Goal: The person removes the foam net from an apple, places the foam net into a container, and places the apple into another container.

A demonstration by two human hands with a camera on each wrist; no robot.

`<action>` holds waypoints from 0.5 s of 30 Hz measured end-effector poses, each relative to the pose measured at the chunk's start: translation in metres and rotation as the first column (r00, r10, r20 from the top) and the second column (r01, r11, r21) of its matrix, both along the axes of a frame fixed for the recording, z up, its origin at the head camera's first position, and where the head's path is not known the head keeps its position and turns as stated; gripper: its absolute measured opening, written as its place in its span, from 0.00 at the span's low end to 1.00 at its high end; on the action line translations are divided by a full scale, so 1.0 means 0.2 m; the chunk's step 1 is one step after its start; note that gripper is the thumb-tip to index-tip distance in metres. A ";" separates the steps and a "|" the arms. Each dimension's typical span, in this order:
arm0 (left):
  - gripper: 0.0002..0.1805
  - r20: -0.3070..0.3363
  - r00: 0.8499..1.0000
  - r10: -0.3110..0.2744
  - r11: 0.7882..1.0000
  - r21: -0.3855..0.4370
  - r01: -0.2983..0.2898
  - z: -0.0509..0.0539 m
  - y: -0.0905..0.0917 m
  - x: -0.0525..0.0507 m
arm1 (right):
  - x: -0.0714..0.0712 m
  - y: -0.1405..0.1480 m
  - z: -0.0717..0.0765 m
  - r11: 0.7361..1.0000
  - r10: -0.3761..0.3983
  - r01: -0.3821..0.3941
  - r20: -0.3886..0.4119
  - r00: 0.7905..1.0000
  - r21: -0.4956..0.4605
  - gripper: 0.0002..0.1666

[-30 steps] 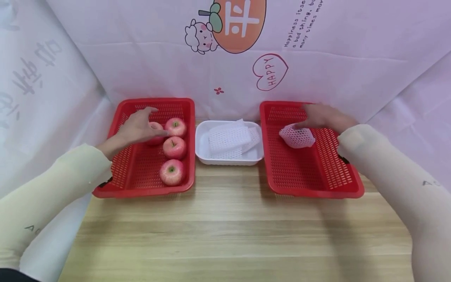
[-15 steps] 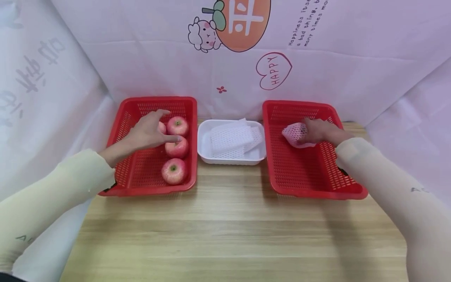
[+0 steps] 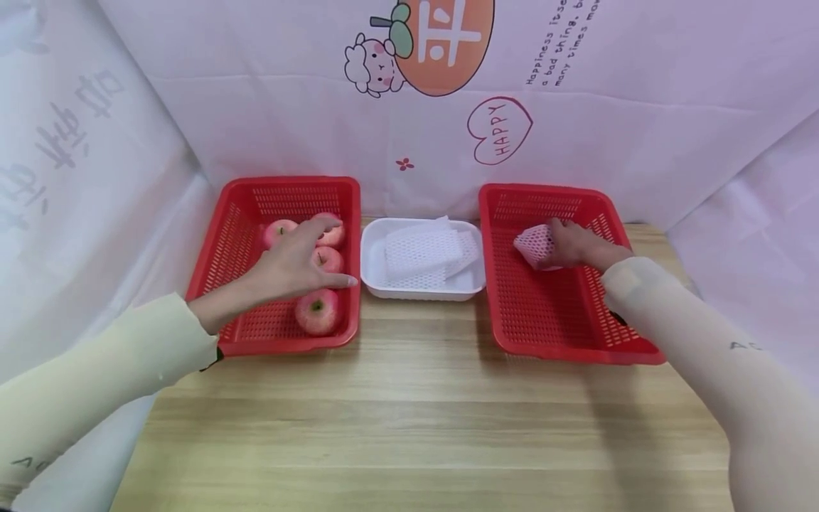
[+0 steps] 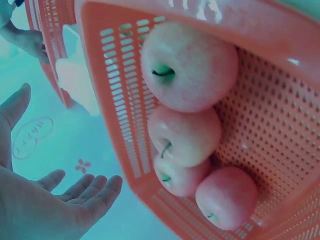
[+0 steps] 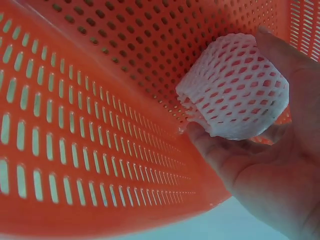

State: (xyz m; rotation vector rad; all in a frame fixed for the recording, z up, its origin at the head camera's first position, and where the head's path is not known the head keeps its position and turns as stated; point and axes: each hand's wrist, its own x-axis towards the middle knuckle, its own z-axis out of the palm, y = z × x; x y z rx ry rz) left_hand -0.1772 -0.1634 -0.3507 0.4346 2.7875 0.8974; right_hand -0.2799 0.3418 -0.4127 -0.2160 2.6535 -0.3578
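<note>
My left hand [image 3: 288,263] hovers over the left red basket [image 3: 275,348], thumb and fingers spread, holding nothing. Several pink-red apples lie beneath it, the frontmost apple [image 3: 316,313] showing most fully. In the left wrist view the hand [image 4: 45,210] is apart from the fruit. Inside the right red basket [image 3: 576,353], my right hand [image 3: 571,244] grips an apple in a white foam net [image 3: 532,243]. The right wrist view has thumb and fingers bent round the netted apple [image 5: 235,90]; its red skin shows through the mesh.
Between the baskets stands a white tray [image 3: 422,293] with flat white foam nets [image 3: 419,252] in it. Wooden tabletop [image 3: 409,419] extends in front. A printed white cloth [image 3: 288,121] hangs close behind the baskets.
My left hand has moved right and toward the front edge, over the apples, still spread. My right hand has come down from above the netted apple and taken hold of it.
</note>
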 end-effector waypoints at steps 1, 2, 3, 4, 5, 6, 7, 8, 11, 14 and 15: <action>0.57 0.008 1.000 -0.002 1.000 0.004 0.002 0.00 0.01 0.01 | 0.00 0.00 0.00 1.000 -0.002 0.002 -0.002 1.000 0.001 0.58; 0.57 0.014 1.000 -0.006 1.000 0.007 0.006 0.00 0.02 0.02 | 0.00 0.00 -0.01 1.000 -0.001 0.001 -0.007 1.000 0.002 0.57; 0.57 0.019 1.000 -0.009 1.000 0.004 0.009 0.00 0.03 0.03 | 0.00 0.00 -0.01 1.000 -0.003 0.003 -0.011 1.000 0.000 0.57; 0.57 0.025 1.000 -0.015 1.000 0.001 0.015 0.01 0.04 0.05 | 0.00 0.00 -0.01 1.000 -0.006 0.006 -0.017 1.000 -0.006 0.57; 0.58 0.032 0.999 -0.024 1.000 -0.005 0.024 0.01 0.05 0.06 | 0.00 0.00 -0.01 1.000 -0.008 0.008 -0.026 1.000 -0.009 0.57; 0.58 0.038 0.999 -0.032 0.999 -0.007 0.033 0.01 0.06 0.07 | 0.00 0.00 -0.01 1.000 -0.010 0.009 -0.034 0.999 -0.013 0.57; 0.58 0.041 0.998 -0.041 0.999 -0.011 0.041 0.01 0.08 0.09 | 0.01 0.00 -0.01 1.000 -0.010 0.010 -0.044 0.999 -0.016 0.58; 0.58 0.041 0.998 -0.052 0.998 -0.016 0.053 0.01 0.09 0.10 | 0.01 0.00 -0.01 1.000 -0.011 0.010 -0.053 0.999 -0.019 0.58; 0.58 0.030 0.995 -0.096 0.995 -0.019 0.097 0.02 0.12 0.14 | 0.02 0.01 0.00 1.000 -0.006 0.005 -0.075 0.997 -0.014 0.59; 0.57 0.006 0.991 -0.131 0.991 -0.011 0.131 0.02 0.15 0.19 | 0.02 0.00 0.01 1.000 0.003 -0.004 -0.090 0.996 -0.010 0.59; 0.56 0.000 0.990 -0.138 0.990 -0.007 0.138 0.02 0.15 0.21 | 0.03 0.00 0.02 1.000 0.008 -0.009 -0.096 0.995 -0.009 0.59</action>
